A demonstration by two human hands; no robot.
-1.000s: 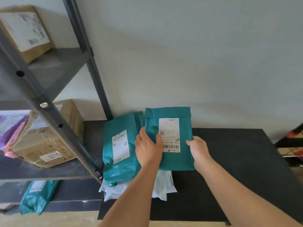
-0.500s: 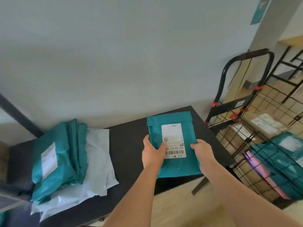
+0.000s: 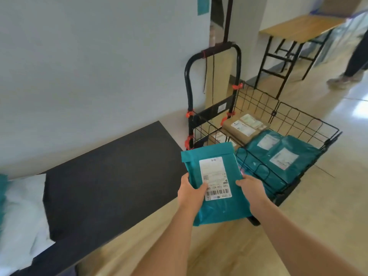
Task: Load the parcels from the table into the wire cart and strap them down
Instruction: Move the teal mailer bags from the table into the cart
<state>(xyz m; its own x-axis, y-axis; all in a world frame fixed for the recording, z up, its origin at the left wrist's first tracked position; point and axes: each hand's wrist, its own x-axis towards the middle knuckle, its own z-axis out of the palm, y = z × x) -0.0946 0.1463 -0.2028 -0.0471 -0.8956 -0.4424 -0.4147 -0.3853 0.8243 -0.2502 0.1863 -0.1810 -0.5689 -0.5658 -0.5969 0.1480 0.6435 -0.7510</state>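
Starting at the left edge, a white bag [image 3: 22, 216] and a sliver of a teal bag [image 3: 2, 192] lie on the black table [image 3: 111, 176], not yet loaded. The parcel [image 3: 217, 208] is off the table, held in the air past its right end and above the floor, just short of the cart's near corner.

The left hand [image 3: 190, 194] clamps the parcel's left edge, with the thumb on top touching the label [image 3: 216, 178]; its fingers are hidden underneath. The right hand [image 3: 252, 189] clamps the right edge in the same way.

The parcel is a flat teal mailer, a little creased and soft-looking. Its folded flap is at the far end and the label's barcode is nearest the person. Its long axis runs away from the person.

The cart [image 3: 209, 114] lies ahead and to the right of the parcel, so the right hand is nearer to it. The coming move is probably a carry forward and right, over the wire rim. Inside the cart, brown boxes [image 3: 245, 126] sit at the back, with teal mailers [image 3: 278, 154] lying in front of them. Thin cords [image 3: 205, 76] hang from the handle [image 3: 215, 49]; these may be the straps, and they are not yet in use.
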